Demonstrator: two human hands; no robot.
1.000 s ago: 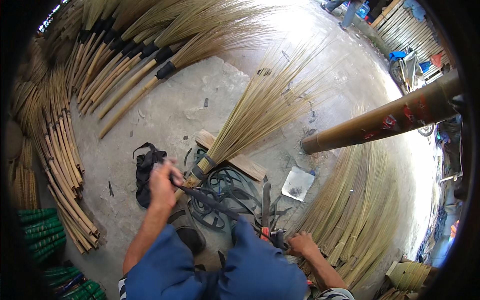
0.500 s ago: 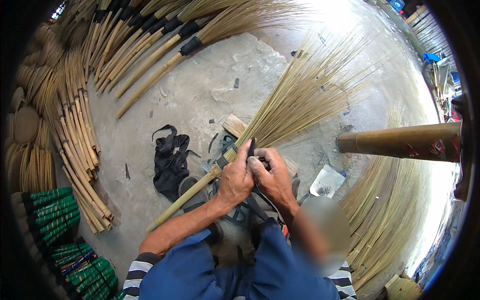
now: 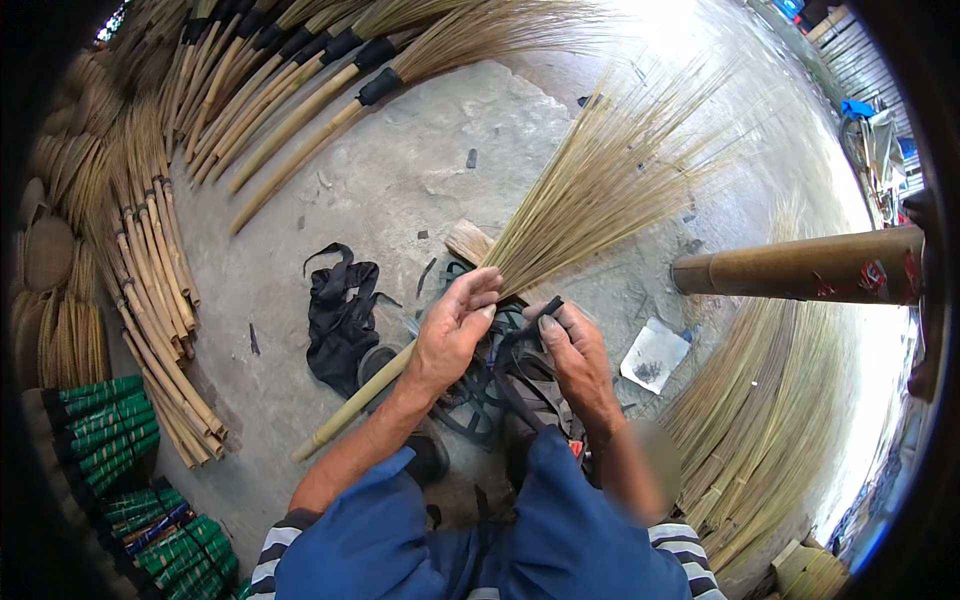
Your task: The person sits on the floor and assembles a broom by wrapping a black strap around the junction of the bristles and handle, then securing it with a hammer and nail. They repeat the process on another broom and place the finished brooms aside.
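Observation:
A broom (image 3: 590,195) lies slantwise in front of me, its pale bristles fanning to the far right and its bamboo handle (image 3: 355,405) running down to the left. My left hand (image 3: 455,325) is closed around it where bristles and handle join, covering that part. My right hand (image 3: 575,350), off the broom to the right, pinches a black rubber strip (image 3: 545,312) between thumb and fingers. The strip runs from the right hand back toward the broom's underside; where it meets the broom is hidden by my left hand.
A wooden block (image 3: 468,240) lies under the broom. On the floor are a black cloth bag (image 3: 340,310), loose black strips and a white sheet (image 3: 655,355). Finished brooms (image 3: 300,180) are stacked far left, green-wrapped bundles (image 3: 105,430) near left. A bamboo post (image 3: 800,267) and loose bristles (image 3: 760,430) are right.
My hands, close together before, are now apart: the right has moved right and down with the black rubber strip drawn out, while the left has shifted slightly left on the broom.

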